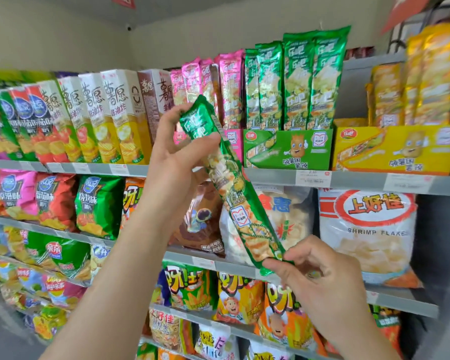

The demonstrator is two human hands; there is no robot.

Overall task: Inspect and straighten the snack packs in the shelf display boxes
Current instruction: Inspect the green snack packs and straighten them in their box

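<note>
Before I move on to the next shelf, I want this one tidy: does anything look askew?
Yes. One green snack pack is out of its green display box, held slanted between the left hand at its top and the right hand at its bottom. The packs standing in the box stand at uneven heights.

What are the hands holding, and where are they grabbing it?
A long green snack pack, tilted. The left hand grips its top end; the right hand pinches its bottom end.
</note>
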